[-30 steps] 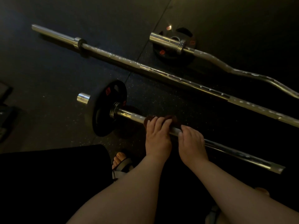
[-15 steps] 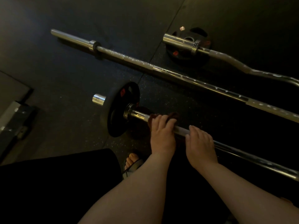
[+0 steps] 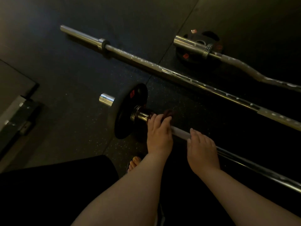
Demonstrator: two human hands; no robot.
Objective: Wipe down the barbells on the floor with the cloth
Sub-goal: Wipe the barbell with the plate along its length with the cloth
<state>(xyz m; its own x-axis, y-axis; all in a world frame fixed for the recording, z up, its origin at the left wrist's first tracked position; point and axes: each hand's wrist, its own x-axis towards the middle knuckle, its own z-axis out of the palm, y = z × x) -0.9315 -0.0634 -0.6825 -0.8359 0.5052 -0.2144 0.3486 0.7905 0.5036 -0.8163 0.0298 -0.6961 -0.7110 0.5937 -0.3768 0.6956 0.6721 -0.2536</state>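
Nearest barbell, lying on the floor: left hand is gripping the cloth round its shaft just beside the plate, right hand is clasping bare shaft; any overrunning stroke is probably risking fingers jammed against that plate.

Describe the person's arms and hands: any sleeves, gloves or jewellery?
The left forearm and right forearm are bare to the frame's edge; no sleeves show. The left hand and right hand wear no gloves. No watch, bracelet or ring is visible, though the dim light could hide small details.
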